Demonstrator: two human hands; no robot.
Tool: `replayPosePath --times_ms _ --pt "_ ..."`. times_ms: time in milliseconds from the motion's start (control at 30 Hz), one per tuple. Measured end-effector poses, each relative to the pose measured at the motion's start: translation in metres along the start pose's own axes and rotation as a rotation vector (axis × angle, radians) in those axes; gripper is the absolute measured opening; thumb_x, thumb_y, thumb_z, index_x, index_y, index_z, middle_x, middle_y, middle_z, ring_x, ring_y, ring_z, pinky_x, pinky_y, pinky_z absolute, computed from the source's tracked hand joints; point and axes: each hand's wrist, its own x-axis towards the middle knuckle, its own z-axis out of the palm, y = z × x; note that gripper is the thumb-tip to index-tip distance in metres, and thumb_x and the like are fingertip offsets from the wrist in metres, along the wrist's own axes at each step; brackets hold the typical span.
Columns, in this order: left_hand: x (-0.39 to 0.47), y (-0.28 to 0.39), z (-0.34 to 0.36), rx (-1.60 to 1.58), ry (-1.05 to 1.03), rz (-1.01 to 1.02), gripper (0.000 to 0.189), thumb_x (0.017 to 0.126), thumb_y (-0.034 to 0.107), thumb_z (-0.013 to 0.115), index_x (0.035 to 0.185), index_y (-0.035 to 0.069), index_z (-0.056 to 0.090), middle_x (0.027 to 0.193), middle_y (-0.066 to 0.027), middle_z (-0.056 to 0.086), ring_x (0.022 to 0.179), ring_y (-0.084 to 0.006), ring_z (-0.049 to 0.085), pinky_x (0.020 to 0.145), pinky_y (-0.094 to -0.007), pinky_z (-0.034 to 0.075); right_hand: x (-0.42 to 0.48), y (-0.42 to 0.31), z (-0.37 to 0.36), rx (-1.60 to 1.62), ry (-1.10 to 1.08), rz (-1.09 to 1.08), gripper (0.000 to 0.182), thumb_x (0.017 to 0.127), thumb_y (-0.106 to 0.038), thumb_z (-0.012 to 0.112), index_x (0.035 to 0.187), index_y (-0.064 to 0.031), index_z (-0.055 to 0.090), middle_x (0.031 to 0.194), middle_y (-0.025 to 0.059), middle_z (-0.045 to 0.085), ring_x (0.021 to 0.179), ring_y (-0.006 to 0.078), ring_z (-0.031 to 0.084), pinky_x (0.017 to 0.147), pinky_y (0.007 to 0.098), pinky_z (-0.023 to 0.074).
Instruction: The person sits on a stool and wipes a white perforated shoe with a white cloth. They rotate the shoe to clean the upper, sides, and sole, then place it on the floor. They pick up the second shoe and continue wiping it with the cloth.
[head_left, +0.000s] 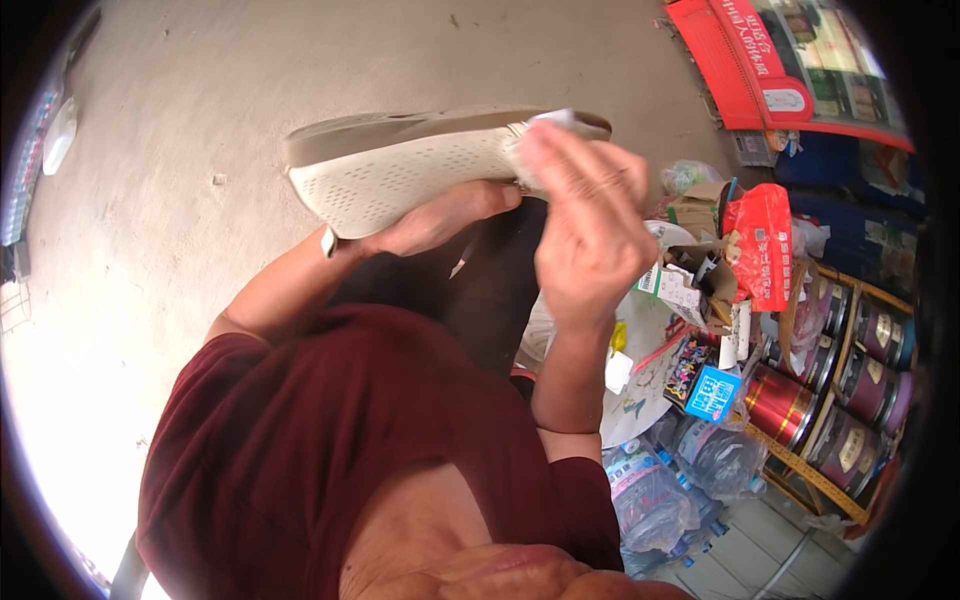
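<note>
A cream shoe (405, 176) with a perforated upper and a thick grey-brown sole lies on its side above my lap, its sole turned away from me. My left hand (442, 217) grips it from below, the thumb along the upper and the fingers hidden in or behind the shoe. Blurred by motion, my right hand (589, 217) pinches a white cloth or tissue (529, 161) against the other end of the shoe. Part of that end is covered by the hand and the white piece.
To the right, a round white table (637, 409) bears an opened carton (679, 292), a red bag (757, 247) and a blue box (712, 394). Large plastic bottles (649, 487) stand below it. A rack of tins (847, 450) and a red-framed display cabinet (735, 67) are farther right.
</note>
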Motion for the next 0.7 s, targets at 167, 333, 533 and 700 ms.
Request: replayPosePath --times_ms 167,333,533,700 --pt "0.022 0.048 -0.013 0.251 -0.116 -0.203 0.034 0.100 0.023 0.043 0.128 0.009 0.059 0.128 -0.0116 0.058 0.119 -0.0229 0.055 0.096 -0.0316 0.046 -0.010 0.014 -0.017 0.123 0.028 0.222 0.030 0.071 0.011 0.067 0.097 -0.0024 0.074 0.099 0.0101 0.071 0.086 0.0243 0.063 0.076 0.0326 0.0513" --pt "0.024 0.047 -0.006 0.217 -0.033 -0.103 0.021 0.092 0.022 0.052 0.097 0.006 0.064 0.080 -0.0085 0.063 0.073 -0.0223 0.058 0.070 -0.0346 0.047 -0.011 0.011 -0.021 0.295 -0.200 0.029 0.029 0.068 0.012 0.067 0.092 -0.0022 0.074 0.093 0.0090 0.070 0.082 0.0232 0.063 0.070 0.0311 0.0517" --pt "0.033 0.050 -0.002 0.445 -0.270 -0.033 0.019 0.090 0.023 0.061 0.101 0.008 0.063 0.093 -0.0085 0.064 0.088 -0.0238 0.061 0.080 -0.0355 0.049 0.006 0.017 0.001 0.381 -0.169 -0.006 0.029 0.066 0.012 0.065 0.089 -0.0034 0.075 0.090 0.0058 0.070 0.078 0.0212 0.062 0.067 0.0299 0.0518" --pt "0.033 0.063 -0.007 0.233 -0.367 0.011 0.022 0.087 0.021 0.067 0.103 0.007 0.068 0.098 -0.0103 0.067 0.094 -0.0256 0.064 0.084 -0.0365 0.051 0.006 0.020 -0.015 0.422 -0.266 0.041 0.026 0.069 0.012 0.065 0.087 -0.0031 0.074 0.086 0.0058 0.068 0.076 0.0174 0.061 0.063 0.0280 0.0504"
